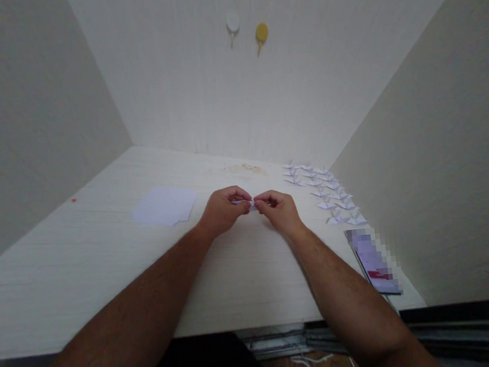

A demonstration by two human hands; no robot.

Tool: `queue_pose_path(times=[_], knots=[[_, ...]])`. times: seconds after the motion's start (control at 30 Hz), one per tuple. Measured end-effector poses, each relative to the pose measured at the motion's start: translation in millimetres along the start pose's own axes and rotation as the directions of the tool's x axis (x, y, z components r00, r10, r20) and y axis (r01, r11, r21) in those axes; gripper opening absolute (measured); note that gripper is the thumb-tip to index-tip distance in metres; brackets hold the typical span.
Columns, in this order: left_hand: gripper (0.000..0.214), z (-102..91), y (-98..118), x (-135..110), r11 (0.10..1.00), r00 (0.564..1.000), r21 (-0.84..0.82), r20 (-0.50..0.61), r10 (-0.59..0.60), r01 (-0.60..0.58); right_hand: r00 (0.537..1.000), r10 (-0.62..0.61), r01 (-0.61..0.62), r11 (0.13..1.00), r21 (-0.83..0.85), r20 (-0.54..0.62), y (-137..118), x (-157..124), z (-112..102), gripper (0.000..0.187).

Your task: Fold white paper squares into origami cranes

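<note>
Between my two hands, over the middle of the white table, is a small piece of folded white paper. My left hand pinches its left side between thumb and fingers. On the other side my right hand pinches it too, the fingertips of both hands almost meeting. Most of the paper is hidden behind the fingers, so its folded shape cannot be made out.
Several folded white paper cranes stand in rows at the back right. A stack of white paper sheets lies left of my hands. A phone or tablet, partly blurred, lies near the right wall. Two hooks hang on the back wall.
</note>
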State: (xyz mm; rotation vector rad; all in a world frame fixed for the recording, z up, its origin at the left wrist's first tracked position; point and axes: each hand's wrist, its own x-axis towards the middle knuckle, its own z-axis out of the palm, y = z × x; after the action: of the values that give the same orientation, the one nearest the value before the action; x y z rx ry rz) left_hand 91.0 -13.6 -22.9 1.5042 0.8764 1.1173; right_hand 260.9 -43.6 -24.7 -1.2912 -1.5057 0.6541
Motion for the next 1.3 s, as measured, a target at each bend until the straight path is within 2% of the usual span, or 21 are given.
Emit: queue_pose_path(times=[0.23, 0.7, 0.93, 1.13, 1.3], knots=[[0.017, -1.0, -2.7, 0.2, 0.997, 0.998, 0.049, -0.017, 0.054, -0.053, 1.000, 0.005, -0.005, 1.000, 0.015, 0.021, -1.4, -1.3, -0.5, 0.019], [0.014, 0.6, -1.3, -0.8, 0.999, 0.999, 0.016, -0.006, 0.043, -0.043, 0.998, -0.063, 0.063, 0.997, -0.046, -0.003, -0.6, -2.1, 0.0, 0.014], [0.021, -1.0, 1.7, -1.0, 0.980, 0.996, 0.179, -0.005, 0.088, -0.085, 0.992, -0.118, 0.112, 0.984, -0.140, -0.034, -4.3, -3.5, -1.6, 0.013], [0.020, -2.2, -0.9, 0.3, 0.972, 0.994, 0.216, -0.036, 0.107, -0.097, 0.990, -0.137, 0.132, 0.987, -0.091, -0.042, -4.1, -4.8, 0.7, 0.017], [0.018, -2.2, -3.7, 0.8, 0.984, 0.994, 0.151, -0.040, 0.098, -0.091, 0.990, -0.133, 0.131, 0.990, -0.055, -0.046, -3.9, -4.3, 0.4, 0.014]])
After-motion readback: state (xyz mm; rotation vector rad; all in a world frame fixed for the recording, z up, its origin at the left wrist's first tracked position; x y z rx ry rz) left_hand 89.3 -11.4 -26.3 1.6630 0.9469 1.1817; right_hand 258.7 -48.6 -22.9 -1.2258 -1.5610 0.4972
